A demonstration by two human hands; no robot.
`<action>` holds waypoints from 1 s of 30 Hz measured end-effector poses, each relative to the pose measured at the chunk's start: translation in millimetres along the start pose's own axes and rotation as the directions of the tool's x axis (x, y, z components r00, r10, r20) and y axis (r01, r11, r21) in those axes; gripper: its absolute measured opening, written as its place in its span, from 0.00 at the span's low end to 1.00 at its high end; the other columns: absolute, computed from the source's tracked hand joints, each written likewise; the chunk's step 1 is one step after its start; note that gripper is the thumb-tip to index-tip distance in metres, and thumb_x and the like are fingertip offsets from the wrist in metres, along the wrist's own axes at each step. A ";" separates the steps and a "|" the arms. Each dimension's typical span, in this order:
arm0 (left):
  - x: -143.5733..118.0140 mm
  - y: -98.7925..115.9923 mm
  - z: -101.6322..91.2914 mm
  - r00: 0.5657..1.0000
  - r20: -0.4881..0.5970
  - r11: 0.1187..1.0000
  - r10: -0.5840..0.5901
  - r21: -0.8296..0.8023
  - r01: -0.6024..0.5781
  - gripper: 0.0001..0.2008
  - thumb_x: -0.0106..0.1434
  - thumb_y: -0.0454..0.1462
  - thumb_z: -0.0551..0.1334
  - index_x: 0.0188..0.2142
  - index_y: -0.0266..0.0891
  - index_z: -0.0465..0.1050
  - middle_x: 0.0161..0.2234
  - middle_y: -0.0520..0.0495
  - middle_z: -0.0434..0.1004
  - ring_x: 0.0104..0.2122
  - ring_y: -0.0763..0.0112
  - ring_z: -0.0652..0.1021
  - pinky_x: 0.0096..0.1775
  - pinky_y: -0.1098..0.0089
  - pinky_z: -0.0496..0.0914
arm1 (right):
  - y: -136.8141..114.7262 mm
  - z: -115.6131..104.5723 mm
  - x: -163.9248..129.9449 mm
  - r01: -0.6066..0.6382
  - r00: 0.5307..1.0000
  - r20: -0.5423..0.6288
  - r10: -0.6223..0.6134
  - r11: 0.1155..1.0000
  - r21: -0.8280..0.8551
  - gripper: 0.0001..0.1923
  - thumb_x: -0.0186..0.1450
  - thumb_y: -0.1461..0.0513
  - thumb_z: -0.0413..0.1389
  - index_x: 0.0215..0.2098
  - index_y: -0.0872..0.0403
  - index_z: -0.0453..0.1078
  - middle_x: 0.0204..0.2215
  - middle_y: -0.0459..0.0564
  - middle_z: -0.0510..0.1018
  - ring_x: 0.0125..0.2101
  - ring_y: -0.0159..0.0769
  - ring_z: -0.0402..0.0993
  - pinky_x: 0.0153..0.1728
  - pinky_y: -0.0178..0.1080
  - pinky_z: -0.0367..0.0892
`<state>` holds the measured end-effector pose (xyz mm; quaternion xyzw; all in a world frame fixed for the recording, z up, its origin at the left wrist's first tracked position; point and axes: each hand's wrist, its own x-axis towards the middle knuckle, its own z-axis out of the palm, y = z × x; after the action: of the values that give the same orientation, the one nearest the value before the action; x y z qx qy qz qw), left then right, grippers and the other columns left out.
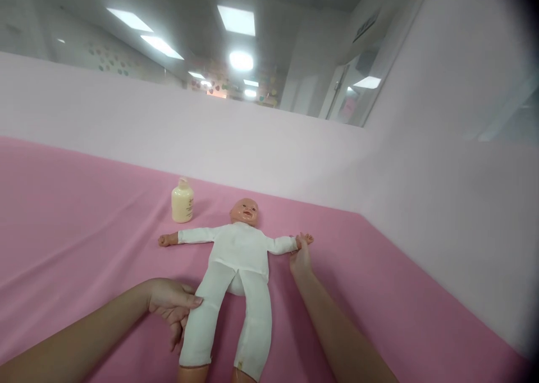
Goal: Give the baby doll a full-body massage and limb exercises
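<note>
Your left arm (80,329) comes in from the near left, left hand (173,301) kinda loose, thumb poking right, fingers drooping. Your right arm (341,332) stretches farther out, right hand (300,259) pinched up, fingers mostly hidden tbh.

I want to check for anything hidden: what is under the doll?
The pink sheet spreads around the doll and shows between its legs. Whatever lies directly beneath it is covered and cannot be seen.
</note>
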<state>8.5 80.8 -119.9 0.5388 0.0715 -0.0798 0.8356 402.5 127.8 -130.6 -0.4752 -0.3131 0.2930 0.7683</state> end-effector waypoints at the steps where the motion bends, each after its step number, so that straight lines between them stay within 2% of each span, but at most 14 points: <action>1: 0.2 2.1 0.2 1.000 0.011 1.000 -0.008 0.005 0.008 0.27 0.59 0.58 0.61 0.42 0.37 0.77 0.30 0.42 0.82 0.34 0.53 0.81 0.39 0.51 0.76 | -0.6 1.0 -1.0 -0.012 1.000 -0.014 0.012 1.000 0.009 0.24 0.52 0.53 0.56 0.47 0.48 0.68 0.38 0.50 0.79 0.37 0.43 0.78 0.38 0.47 0.74; 4: -2.1 6.1 -1.9 0.999 0.012 0.995 -0.040 0.087 0.039 0.26 0.61 0.57 0.60 0.39 0.36 0.77 0.27 0.40 0.81 0.31 0.53 0.81 0.35 0.53 0.76 | -5.5 6.0 -9.2 -0.055 0.997 -0.059 0.058 0.998 0.043 0.25 0.48 0.56 0.59 0.45 0.50 0.68 0.35 0.47 0.78 0.36 0.39 0.78 0.39 0.43 0.73; 6: -7.4 10.8 -3.7 0.995 -0.038 0.975 -0.091 0.199 0.097 0.28 0.62 0.59 0.58 0.32 0.35 0.78 0.22 0.40 0.79 0.27 0.54 0.80 0.32 0.55 0.75 | -11.1 9.8 -16.3 -0.070 0.995 -0.061 0.074 0.995 0.076 0.26 0.46 0.57 0.61 0.44 0.51 0.68 0.33 0.45 0.78 0.34 0.37 0.78 0.39 0.41 0.73; 9: -19.2 28.2 -2.1 0.943 -0.287 0.882 -0.166 0.385 0.273 0.32 0.65 0.60 0.52 0.20 0.38 0.74 0.14 0.43 0.71 0.20 0.58 0.76 0.27 0.59 0.72 | -20.3 14.6 -25.5 -0.099 0.993 -0.057 0.106 0.988 0.115 0.21 0.49 0.53 0.63 0.39 0.51 0.67 0.27 0.42 0.77 0.30 0.35 0.77 0.37 0.40 0.74; 11: -24.0 48.2 2.2 0.871 -0.479 0.814 -0.114 0.457 0.358 0.33 0.66 0.59 0.51 0.16 0.40 0.71 0.12 0.46 0.66 0.16 0.63 0.72 0.25 0.63 0.69 | -24.9 17.1 -29.4 -0.123 0.991 -0.046 0.128 0.986 0.113 0.18 0.51 0.50 0.62 0.33 0.51 0.66 0.24 0.42 0.76 0.27 0.36 0.76 0.35 0.40 0.74; 13: -18.9 73.4 7.2 0.814 -0.580 0.792 0.031 0.512 0.334 0.32 0.66 0.58 0.52 0.16 0.40 0.68 0.12 0.49 0.64 0.15 0.68 0.68 0.25 0.66 0.65 | -27.3 19.2 -31.8 -0.131 0.990 -0.030 0.136 0.984 0.121 0.19 0.53 0.47 0.61 0.32 0.51 0.67 0.23 0.42 0.76 0.26 0.36 0.76 0.34 0.40 0.73; 14: -10.7 87.2 8.9 0.799 -0.587 0.793 0.135 0.547 0.268 0.31 0.66 0.57 0.53 0.16 0.39 0.67 0.13 0.50 0.64 0.16 0.70 0.67 0.25 0.68 0.64 | -27.7 20.0 -32.6 -0.133 0.991 -0.017 0.136 0.982 0.133 0.20 0.54 0.45 0.61 0.33 0.51 0.68 0.23 0.42 0.76 0.26 0.36 0.76 0.33 0.39 0.73; 17: 38.7 128.8 6.6 0.752 -0.571 0.840 0.328 0.541 0.044 0.26 0.63 0.57 0.58 0.24 0.37 0.69 0.22 0.50 0.70 0.22 0.74 0.68 0.28 0.72 0.63 | -26.7 21.9 -34.6 -0.140 0.990 0.028 0.137 0.980 0.145 0.26 0.54 0.44 0.61 0.43 0.51 0.71 0.25 0.42 0.78 0.29 0.36 0.78 0.34 0.38 0.73; 19: 87.0 152.0 -2.2 0.672 -0.629 0.884 0.390 0.461 -0.082 0.24 0.60 0.57 0.62 0.32 0.37 0.69 0.31 0.47 0.74 0.26 0.73 0.71 0.31 0.71 0.66 | -25.5 22.8 -36.1 -0.130 0.990 0.074 0.122 0.985 0.114 0.30 0.51 0.47 0.65 0.48 0.52 0.71 0.28 0.43 0.79 0.32 0.38 0.79 0.35 0.39 0.73; 20: 112.7 161.1 -7.9 0.607 -0.679 0.890 0.414 0.442 -0.112 0.24 0.57 0.56 0.64 0.36 0.37 0.69 0.34 0.46 0.74 0.28 0.72 0.73 0.33 0.71 0.67 | -24.9 23.3 -37.1 -0.122 0.989 0.096 0.112 0.988 0.097 0.31 0.50 0.49 0.67 0.49 0.52 0.70 0.29 0.44 0.80 0.33 0.39 0.79 0.35 0.39 0.73; 21: 138.0 168.1 -13.8 0.572 -0.697 0.885 0.432 0.448 -0.123 0.24 0.56 0.55 0.66 0.39 0.37 0.68 0.37 0.45 0.75 0.31 0.71 0.74 0.34 0.71 0.68 | -24.4 23.6 -38.2 -0.112 0.988 0.116 0.102 0.990 0.083 0.32 0.48 0.51 0.68 0.50 0.52 0.70 0.30 0.45 0.80 0.34 0.39 0.79 0.36 0.40 0.73; 24: 202.2 175.1 -28.6 0.521 -0.716 0.875 0.464 0.463 -0.143 0.26 0.55 0.53 0.68 0.42 0.38 0.67 0.42 0.43 0.74 0.38 0.69 0.75 0.38 0.72 0.68 | -22.6 23.7 -41.5 -0.089 0.982 0.172 0.081 0.995 0.035 0.30 0.49 0.53 0.68 0.50 0.51 0.71 0.32 0.45 0.80 0.34 0.38 0.79 0.37 0.40 0.73; 26: 231.3 169.0 -34.2 0.526 -0.702 0.869 0.480 0.462 -0.178 0.25 0.56 0.53 0.68 0.41 0.37 0.67 0.39 0.44 0.75 0.38 0.68 0.75 0.39 0.71 0.67 | -20.3 22.7 -42.6 -0.058 0.980 0.191 0.057 0.998 0.001 0.26 0.52 0.51 0.65 0.47 0.52 0.73 0.34 0.47 0.81 0.36 0.39 0.79 0.39 0.41 0.74; 30: 257.5 146.8 -41.1 0.624 -0.588 0.850 0.515 0.445 -0.282 0.28 0.58 0.61 0.60 0.29 0.36 0.68 0.28 0.45 0.74 0.33 0.67 0.75 0.40 0.67 0.68 | -13.9 20.6 -40.4 -0.036 0.982 0.181 0.046 0.998 -0.058 0.21 0.58 0.48 0.60 0.42 0.52 0.76 0.41 0.51 0.82 0.45 0.44 0.79 0.48 0.46 0.73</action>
<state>289.6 163.5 -59.1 0.6549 0.2401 0.3055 0.6482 363.5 103.6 -118.8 -0.4735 -0.3798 0.3425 0.7171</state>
